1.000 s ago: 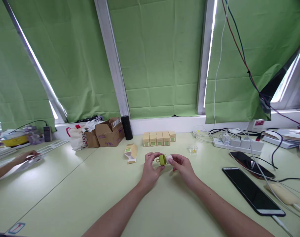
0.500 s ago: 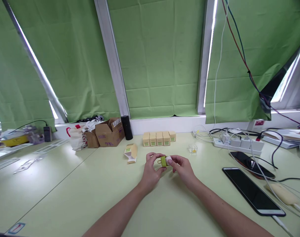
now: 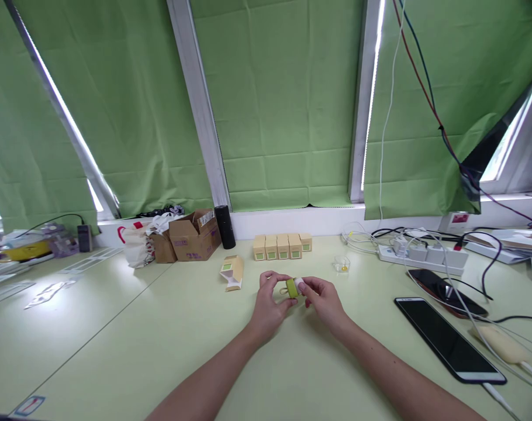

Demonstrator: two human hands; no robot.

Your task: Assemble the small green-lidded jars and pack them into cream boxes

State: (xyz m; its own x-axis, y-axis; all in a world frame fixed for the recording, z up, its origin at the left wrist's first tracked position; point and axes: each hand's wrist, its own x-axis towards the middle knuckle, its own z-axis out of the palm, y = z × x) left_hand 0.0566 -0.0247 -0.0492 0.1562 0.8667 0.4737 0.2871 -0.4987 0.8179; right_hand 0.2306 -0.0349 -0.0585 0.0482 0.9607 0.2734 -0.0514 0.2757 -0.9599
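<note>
Between both hands, just above the table, is a small olive-green piece with a loop at its left end and a white part at its right. My left hand pinches the green part between thumb and fingers. From the other side, my right hand grips the white end, its fingertips partly covering it. An opened small cardboard box lies to the left of the hands. Behind them stands a row of several small tan boxes with green-marked fronts.
A clear little container with something yellow sits right of the boxes. Phones, cables and a white power strip occupy the right side. Back left are a brown carton, a black cylinder and bags.
The green piece has turned slightly between the fingers, and less of the white end shows. Both hands stay in nearly the same place.
</note>
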